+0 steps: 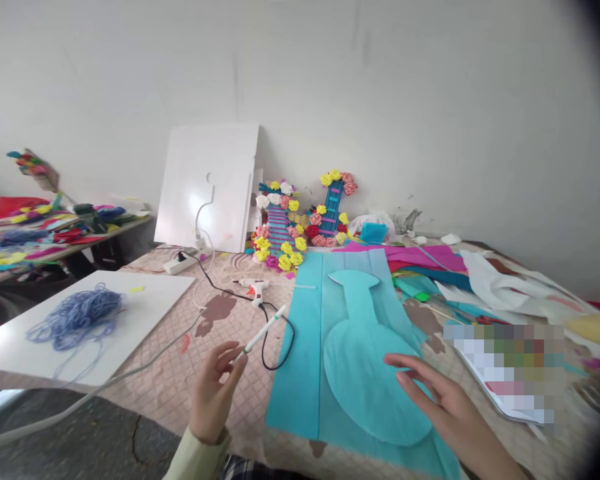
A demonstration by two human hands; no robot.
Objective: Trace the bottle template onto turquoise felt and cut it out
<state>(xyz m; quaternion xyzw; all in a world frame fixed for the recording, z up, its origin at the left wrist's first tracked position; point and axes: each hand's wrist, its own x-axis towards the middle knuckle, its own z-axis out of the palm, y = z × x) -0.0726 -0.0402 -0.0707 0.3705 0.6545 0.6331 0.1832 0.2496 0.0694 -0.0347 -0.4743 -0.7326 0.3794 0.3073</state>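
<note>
My left hand (214, 387) pinches one end of a slim white pen (265, 328) with green bands, its other end pointing up and away to the right. On the right, my right hand (440, 400) is open, thumb and fingers apart, over the lower part of a turquoise cutout (360, 353). The cutout has a round lower body, a neck and a flared top. Beneath it lies a larger turquoise paper sheet (300, 333) with a lengthwise fold line. Whether the right fingertips touch the cutout, I cannot tell.
A white glue gun (258, 291) with a looping black cord lies beyond the pen. Tangled blue yarn (83, 315) sits on a white board (150, 300) at left. Two flower-trimmed pieces (281, 230) stand at the wall. Paper scraps (420, 260) and a blurred-out tablet-like object (505, 373) lie right.
</note>
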